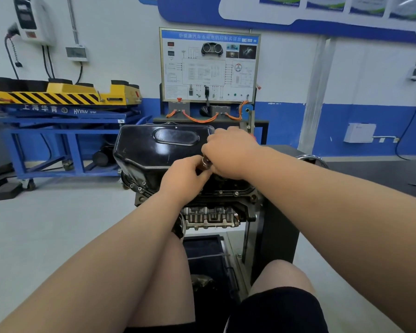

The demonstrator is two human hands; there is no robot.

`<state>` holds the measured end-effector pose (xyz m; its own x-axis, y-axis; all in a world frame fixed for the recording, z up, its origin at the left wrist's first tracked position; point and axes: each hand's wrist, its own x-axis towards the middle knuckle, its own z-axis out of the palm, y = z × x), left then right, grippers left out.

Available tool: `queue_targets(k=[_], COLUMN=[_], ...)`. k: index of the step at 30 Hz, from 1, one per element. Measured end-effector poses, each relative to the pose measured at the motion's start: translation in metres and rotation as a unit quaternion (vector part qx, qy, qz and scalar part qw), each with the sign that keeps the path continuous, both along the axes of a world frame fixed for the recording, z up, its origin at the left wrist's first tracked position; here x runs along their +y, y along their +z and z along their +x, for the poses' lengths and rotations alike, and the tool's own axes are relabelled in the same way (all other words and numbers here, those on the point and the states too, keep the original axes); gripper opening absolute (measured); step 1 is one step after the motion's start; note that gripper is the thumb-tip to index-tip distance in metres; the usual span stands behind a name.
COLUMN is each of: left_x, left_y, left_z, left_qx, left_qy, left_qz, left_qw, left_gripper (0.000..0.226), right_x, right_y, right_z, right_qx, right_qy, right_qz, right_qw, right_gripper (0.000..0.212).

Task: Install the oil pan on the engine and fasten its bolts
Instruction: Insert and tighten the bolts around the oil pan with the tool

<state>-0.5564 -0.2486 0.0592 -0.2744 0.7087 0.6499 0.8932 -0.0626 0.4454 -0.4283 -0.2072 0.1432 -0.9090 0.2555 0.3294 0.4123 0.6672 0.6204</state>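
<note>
Two bare hands meet over a black oil pan (159, 150), which sits upside down on top of an engine (209, 218) held in a dark engine stand (274, 227). The left hand (183, 181) pinches a small silvery tool (205, 162) from below. The right hand (228, 152) curls its fingers over the tool's top. The hands hide most of the tool, so its kind cannot be made out.

Two bolt heads (236, 193) show on the pan's near flange. More sit at its left corner, too small to count.

Two bare knees and black shorts fill the bottom edge, cut off. The floor (46, 224) is pale grey. Behind stand one wiring training board (209, 66), one yellow and blue lift cart (58, 99), and a white wall with a blue band.
</note>
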Motion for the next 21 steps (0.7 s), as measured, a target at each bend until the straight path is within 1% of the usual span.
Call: queue_targets(k=[2, 4, 5, 9, 12, 14, 16, 21], left_x=[0.002, 0.002, 0.001, -0.003, -0.005, -0.007, -0.008, -0.012], left_y=[0.0, 0.002, 0.001, 0.001, -0.001, -0.001, -0.001, -0.003], left_z=[0.001, 0.002, 0.0, -0.004, -0.005, -0.005, -0.005, -0.003], left_qx=[-0.017, -0.022, -0.031, -0.06, -0.05, -0.03, -0.02, -0.021], left_qy=[0.03, 0.038, 0.03, -0.014, -0.001, 0.008, 0.016, 0.033], left_qz=[0.014, 0.004, -0.005, -0.014, -0.025, -0.029, -0.03, -0.051], left_qw=[0.999, 0.999, 0.999, 0.998, 0.998, 0.999, 0.999, 0.998], left_gripper=[0.008, 0.021, 0.023, 0.017, 0.019, 0.014, 0.01, 0.015], right_x=[-0.005, -0.006, -0.007, -0.005, -0.008, -0.011, -0.013, -0.014], right_y=[-0.008, -0.013, -0.015, -0.009, -0.015, -0.02, -0.022, -0.023], right_z=[-0.005, -0.009, -0.01, -0.008, -0.009, -0.012, -0.015, -0.015], right_qx=[0.04, 0.055, 0.053, 0.046, 0.088, 0.141, 0.172, 0.162], right_qy=[-0.031, -0.04, -0.038, -0.034, -0.036, -0.063, -0.096, -0.099], right_qz=[-0.018, -0.016, -0.018, -0.061, -0.079, -0.127, -0.17, -0.193], right_qw=[0.999, 0.998, 0.998, 0.997, 0.992, 0.98, 0.965, 0.963], right_gripper=[0.032, 0.038, 0.038, 0.042, 0.041, 0.039, 0.037, 0.036])
